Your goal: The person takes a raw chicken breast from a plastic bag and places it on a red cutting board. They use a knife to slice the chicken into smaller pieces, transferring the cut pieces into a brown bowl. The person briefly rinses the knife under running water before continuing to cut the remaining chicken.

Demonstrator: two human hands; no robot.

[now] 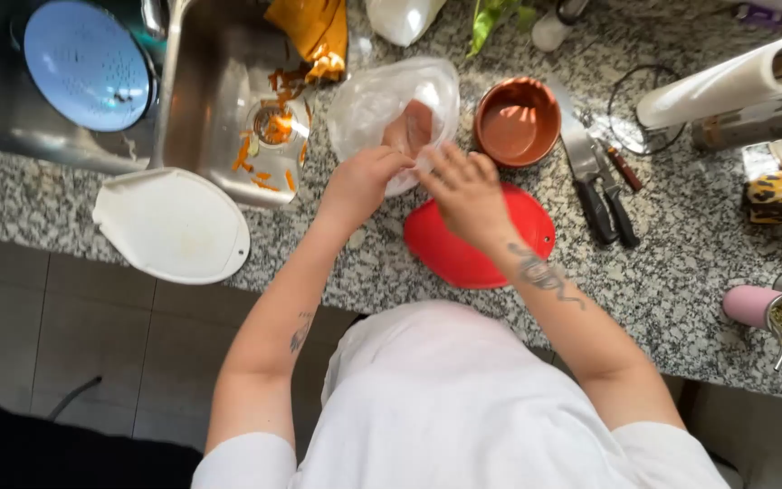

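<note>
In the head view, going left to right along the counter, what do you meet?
Blue colander → white cutting board → left hand → right hand → copper bowl → knives → paper towel roll → pink cup.

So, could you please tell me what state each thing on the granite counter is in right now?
Clear plastic bag: open, gripped by left hand and right hand, pinkish piece inside.
Round copper-coloured bowl: upright, empty.
Red oval cutting board: flat, bare.
White oval cutting board: flat, overhanging the edge.
Steel sink: orange peelings inside.

We see a red cutting board (463, 249), a copper-brown bowl (518, 122) and a white board (174, 226) (all on the speckled grey worktop (681, 263)).
</note>
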